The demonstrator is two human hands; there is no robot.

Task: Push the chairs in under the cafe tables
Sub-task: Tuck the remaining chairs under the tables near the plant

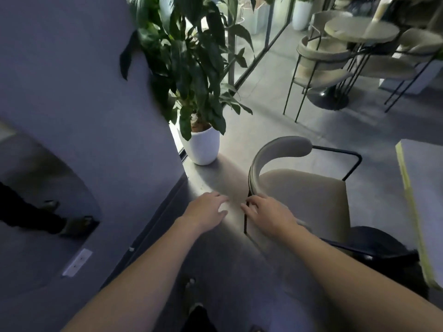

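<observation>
Nearest chair (pixel 304 188) at 1 o'clock, table edge (pixel 422 200) at 3 o'clock just beside it. Potted plant (pixel 203 142) at 12, against wall (pixel 84 92) running 9 to 11. Round table (pixel 362 29) ringed by chairs, far off at 2 o'clock.

Grey wall (pixel 72 92), concrete floor (pixel 275 97), potted plant (pixel 191 68)

1. My right hand (pixel 268 212) rests on the curved backrest of the beige chair (pixel 304 188), fingers spread over its lower end.
2. My left hand (pixel 206 209) is open above the floor, just beside the chair, not touching it.
3. A white table (pixel 424 188) edge stands at the right, near the chair seat.
4. A potted plant (pixel 203 142) stands behind.
</observation>
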